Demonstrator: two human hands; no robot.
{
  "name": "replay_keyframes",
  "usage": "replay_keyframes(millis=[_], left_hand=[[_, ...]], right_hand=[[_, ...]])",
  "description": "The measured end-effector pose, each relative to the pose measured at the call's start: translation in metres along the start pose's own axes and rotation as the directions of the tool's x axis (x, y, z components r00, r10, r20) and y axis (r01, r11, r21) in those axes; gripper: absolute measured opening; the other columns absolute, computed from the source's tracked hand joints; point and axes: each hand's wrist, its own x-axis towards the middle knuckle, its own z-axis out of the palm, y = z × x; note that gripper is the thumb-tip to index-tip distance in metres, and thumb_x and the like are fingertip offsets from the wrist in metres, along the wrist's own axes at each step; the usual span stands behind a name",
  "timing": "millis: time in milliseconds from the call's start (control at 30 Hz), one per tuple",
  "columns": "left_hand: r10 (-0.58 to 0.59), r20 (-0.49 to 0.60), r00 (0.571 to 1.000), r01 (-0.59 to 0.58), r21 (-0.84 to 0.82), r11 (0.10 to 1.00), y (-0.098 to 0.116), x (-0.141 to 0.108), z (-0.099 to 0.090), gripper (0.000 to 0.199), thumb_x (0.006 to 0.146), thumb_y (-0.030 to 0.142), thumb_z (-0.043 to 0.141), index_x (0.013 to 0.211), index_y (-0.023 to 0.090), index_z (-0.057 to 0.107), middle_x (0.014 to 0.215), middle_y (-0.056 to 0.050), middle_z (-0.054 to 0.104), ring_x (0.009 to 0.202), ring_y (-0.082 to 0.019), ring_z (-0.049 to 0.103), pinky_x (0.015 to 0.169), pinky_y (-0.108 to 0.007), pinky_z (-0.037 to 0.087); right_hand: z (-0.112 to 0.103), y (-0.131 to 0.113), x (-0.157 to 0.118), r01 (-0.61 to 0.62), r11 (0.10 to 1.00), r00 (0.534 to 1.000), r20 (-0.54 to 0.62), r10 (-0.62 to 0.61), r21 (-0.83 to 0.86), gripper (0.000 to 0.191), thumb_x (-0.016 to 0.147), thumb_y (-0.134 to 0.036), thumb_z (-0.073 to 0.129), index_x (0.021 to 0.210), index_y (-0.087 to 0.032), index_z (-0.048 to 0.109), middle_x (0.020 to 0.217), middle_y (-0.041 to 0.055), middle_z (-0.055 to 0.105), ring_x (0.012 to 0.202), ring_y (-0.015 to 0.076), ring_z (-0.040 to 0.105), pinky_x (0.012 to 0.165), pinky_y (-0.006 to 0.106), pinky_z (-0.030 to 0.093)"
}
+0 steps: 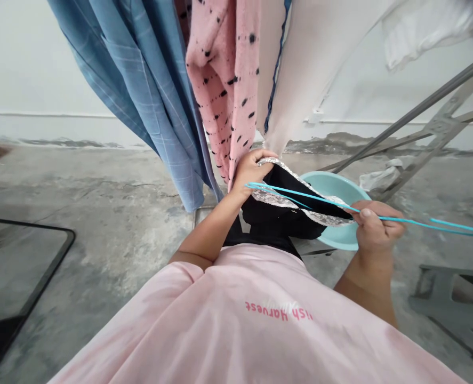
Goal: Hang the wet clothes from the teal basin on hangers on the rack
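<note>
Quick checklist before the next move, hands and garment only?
1. Left hand grips the black lace-trimmed garment at its lace edge: ok.
2. Right hand pinches the turquoise plastic hanger: ok.
3. Hanger end is inside the garment's opening: cannot tell, it lies across the lace.
4. Garment is off the pale turquoise basin: cannot tell, it overlaps the basin in view.
5. Left hand is free of the pink spotted knit garment: not ok, they look to touch.
</note>
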Motion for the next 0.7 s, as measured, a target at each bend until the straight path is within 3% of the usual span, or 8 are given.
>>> replay_keyframes(millis=[100, 167, 333, 533, 700], left_hand=[[0.020, 0.017, 1.000, -0.020, -0.029, 0.999, 0.000, -0.003, 0.000, 0.010, 0.077, 0.017, 0.065, 0.085, 0.020, 0.071, 0.089, 0.000, 0.073, 0.086, -0.016, 0.066, 0.081, -0.026, 0.049], [0.025, 0.021, 0.999, -0.025, -0.040, 0.999, 0.001, -0.005, -0.001, 0.008, 0.077, 0.019, 0.068, 0.084, 0.021, 0.071, 0.087, 0.000, 0.072, 0.084, -0.016, 0.065, 0.080, -0.026, 0.048], [-0.060, -0.047, 0.997, 0.055, -0.102, 0.993, 0.002, -0.005, -0.004, 0.014, 0.074, 0.020, 0.071, 0.087, 0.021, 0.070, 0.082, 0.001, 0.070, 0.074, -0.013, 0.061, 0.069, -0.024, 0.046], [-0.076, -0.151, 0.986, 0.048, -0.180, 0.982, -0.001, 0.001, -0.009, 0.019, 0.071, 0.026, 0.079, 0.082, 0.021, 0.065, 0.074, 0.003, 0.064, 0.068, -0.010, 0.056, 0.065, -0.023, 0.042], [-0.068, -0.219, 0.973, 0.033, -0.156, 0.987, 0.002, 0.002, -0.014, 0.017, 0.069, 0.007, 0.065, 0.079, 0.020, 0.064, 0.073, 0.004, 0.061, 0.067, -0.010, 0.054, 0.065, -0.022, 0.041]], right_hand=[[-0.001, 0.001, 0.000, 0.059, 0.998, 0.985, -0.159, -0.064, -0.038, 0.021, 0.069, -0.031, 0.060, 0.053, -0.019, 0.065, 0.051, 0.0035, 0.057, 0.049, 0.0162, 0.051, 0.050, 0.030, 0.039], [-0.003, 0.002, -0.001, 0.075, 0.997, 0.975, -0.207, -0.077, -0.019, 0.021, 0.068, -0.032, 0.060, 0.053, -0.019, 0.066, 0.052, 0.0038, 0.058, 0.045, 0.0153, 0.049, 0.049, 0.030, 0.038], [-0.007, 0.003, -0.003, -0.058, 0.996, 0.997, -0.061, 0.054, -0.063, 0.025, 0.069, -0.038, 0.063, 0.055, -0.018, 0.069, 0.055, 0.0056, 0.059, 0.045, 0.0151, 0.046, 0.047, 0.031, 0.035], [0.002, -0.004, -0.001, -0.180, 0.984, 0.984, -0.015, 0.180, 0.007, 0.027, 0.074, -0.038, 0.063, 0.061, -0.016, 0.071, 0.046, 0.0022, 0.046, 0.041, 0.0102, 0.038, 0.043, 0.025, 0.023], [0.002, -0.007, 0.002, -0.250, 0.968, 0.968, -0.012, 0.250, 0.011, 0.026, 0.071, -0.035, 0.064, 0.056, -0.015, 0.068, 0.043, 0.0016, 0.043, 0.041, 0.0092, 0.037, 0.044, 0.024, 0.022]])
